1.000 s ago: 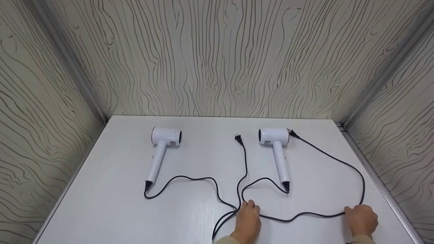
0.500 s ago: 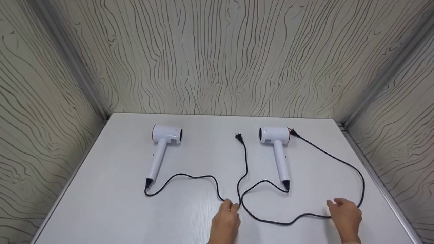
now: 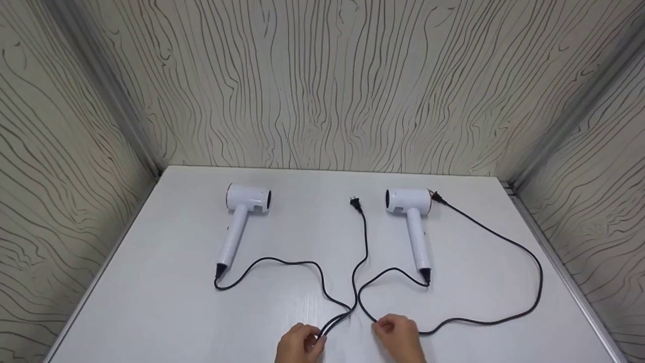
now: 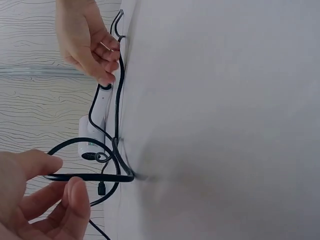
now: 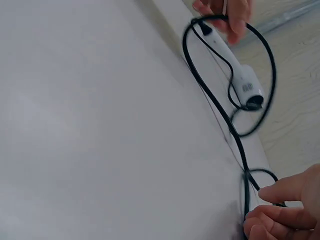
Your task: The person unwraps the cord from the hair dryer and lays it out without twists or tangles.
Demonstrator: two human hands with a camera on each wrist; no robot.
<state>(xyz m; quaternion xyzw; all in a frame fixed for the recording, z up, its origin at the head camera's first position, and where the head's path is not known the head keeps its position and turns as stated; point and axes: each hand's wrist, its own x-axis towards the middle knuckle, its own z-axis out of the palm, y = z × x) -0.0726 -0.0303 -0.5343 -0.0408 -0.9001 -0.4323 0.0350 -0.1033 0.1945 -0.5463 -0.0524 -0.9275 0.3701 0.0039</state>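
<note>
Two white hair dryers lie on the white table (image 3: 166,312): the left hair dryer (image 3: 235,237) and the right hair dryer (image 3: 416,239), each with a black cord. At the front edge my left hand (image 3: 298,345) pinches a bent part of the left dryer's cord (image 3: 269,259). The left wrist view shows this cord loop (image 4: 95,177) raised between thumb and fingers. My right hand (image 3: 399,335) reaches over the right dryer's cord (image 3: 540,275), fingertips right at it. In the right wrist view the right thumb and fingers stand apart beside the cord (image 5: 240,145).
The left dryer's plug (image 3: 356,203) lies between the two dryers. The right dryer's plug (image 3: 438,197) sits beside that dryer's head. Wood-grain panels (image 3: 322,91) close off the back and both sides, with grey metal posts (image 3: 579,106) at the corners.
My left hand has let go of the right dryer's cord, moved left and toward the front edge, and pinched the left dryer's cord. The right hand has released the cord at far right and moved left.
</note>
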